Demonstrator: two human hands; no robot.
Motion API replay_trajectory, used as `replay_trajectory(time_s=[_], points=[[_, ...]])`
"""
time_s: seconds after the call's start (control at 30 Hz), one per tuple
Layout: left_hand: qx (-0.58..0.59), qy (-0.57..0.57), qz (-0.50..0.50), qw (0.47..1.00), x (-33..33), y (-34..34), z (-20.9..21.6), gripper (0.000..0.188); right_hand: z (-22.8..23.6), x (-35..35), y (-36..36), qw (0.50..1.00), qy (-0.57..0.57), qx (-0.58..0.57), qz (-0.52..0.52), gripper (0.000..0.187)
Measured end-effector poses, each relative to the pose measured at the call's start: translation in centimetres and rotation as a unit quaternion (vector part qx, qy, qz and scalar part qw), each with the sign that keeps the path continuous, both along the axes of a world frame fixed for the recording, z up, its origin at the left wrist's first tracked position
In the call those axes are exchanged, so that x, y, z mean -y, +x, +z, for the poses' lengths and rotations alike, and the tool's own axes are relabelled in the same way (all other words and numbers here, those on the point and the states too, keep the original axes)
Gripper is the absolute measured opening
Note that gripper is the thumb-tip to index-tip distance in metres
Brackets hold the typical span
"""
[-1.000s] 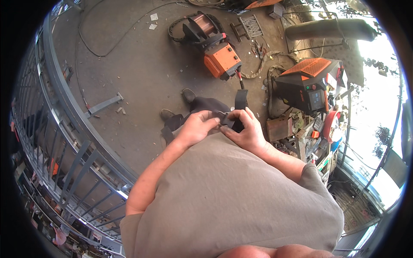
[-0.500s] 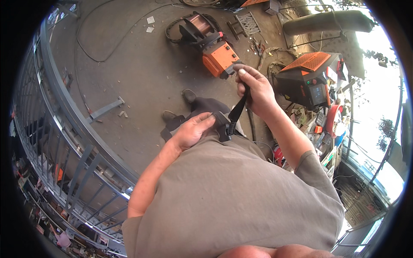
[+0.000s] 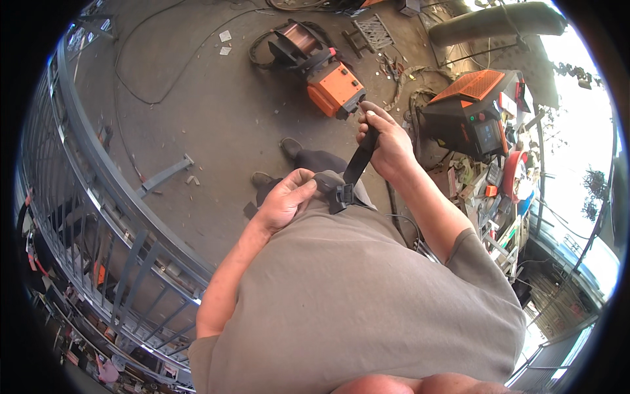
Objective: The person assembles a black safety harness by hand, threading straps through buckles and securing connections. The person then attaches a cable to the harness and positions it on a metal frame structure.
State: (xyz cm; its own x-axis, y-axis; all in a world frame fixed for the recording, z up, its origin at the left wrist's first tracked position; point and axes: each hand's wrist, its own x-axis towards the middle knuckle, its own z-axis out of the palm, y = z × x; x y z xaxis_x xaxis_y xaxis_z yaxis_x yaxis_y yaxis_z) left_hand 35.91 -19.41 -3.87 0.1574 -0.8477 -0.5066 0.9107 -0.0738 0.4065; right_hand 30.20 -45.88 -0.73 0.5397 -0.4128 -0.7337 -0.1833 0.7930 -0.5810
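Note:
A black belt runs up from its dark buckle at my waist. Its free end is pinched in my right hand, which pulls the strap out away from my body. My left hand is on the other side of the buckle, thumb and fingers pressed together beside a fold of dark cloth. What those fingertips grip is hidden. Below them is the front of my grey-brown shirt.
Beyond my right hand lies an orange wire feeder with a copper wire spool. A black and orange welding machine stands at the right, near a gas cylinder. A metal railing frame curves along the left. A cable crosses the floor.
My right hand has come slightly nearer, and the strap is turned more broadly into view. My left hand has moved a little left, away from the buckle.

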Motion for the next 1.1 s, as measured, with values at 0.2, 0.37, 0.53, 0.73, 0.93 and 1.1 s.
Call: replay_trajectory(time_s=[0.2, 0.37, 0.53, 0.73, 0.93, 1.1], points=[[-0.006, 0.041, -0.001, 0.999, 1.0, -0.6, 0.9, 0.010, 1.3, -1.1, -3.1, 0.852, -0.301, -0.089, 0.420, 0.036], [0.020, 0.077, -0.041, 0.996, 1.3, -0.2, 0.8, 0.014, 2.8, -2.7, -5.6, 0.613, -0.608, 0.045, 0.503, 0.040], [0.033, 0.090, -0.005, 0.995, 1.2, -0.1, 0.7, 0.018, 2.8, -2.9, -4.8, 0.737, -0.344, 0.087, 0.576, 0.033], [-0.018, 0.080, -0.001, 0.997, 1.0, -0.2, 1.1, 0.018, 3.3, -3.0, -3.5, 0.809, -0.096, 0.008, 0.579, 0.032], [0.012, 0.065, -0.043, 0.997, 0.5, -0.1, 1.1, 0.017, 3.6, -4.3, -3.4, 0.790, -0.115, -0.015, 0.602, 0.027], [0.021, 0.107, -0.097, 0.989, -0.7, 0.3, 2.8, 0.033, 2.0, -6.2, -4.3, 0.871, -0.018, -0.080, 0.484, 0.021]])
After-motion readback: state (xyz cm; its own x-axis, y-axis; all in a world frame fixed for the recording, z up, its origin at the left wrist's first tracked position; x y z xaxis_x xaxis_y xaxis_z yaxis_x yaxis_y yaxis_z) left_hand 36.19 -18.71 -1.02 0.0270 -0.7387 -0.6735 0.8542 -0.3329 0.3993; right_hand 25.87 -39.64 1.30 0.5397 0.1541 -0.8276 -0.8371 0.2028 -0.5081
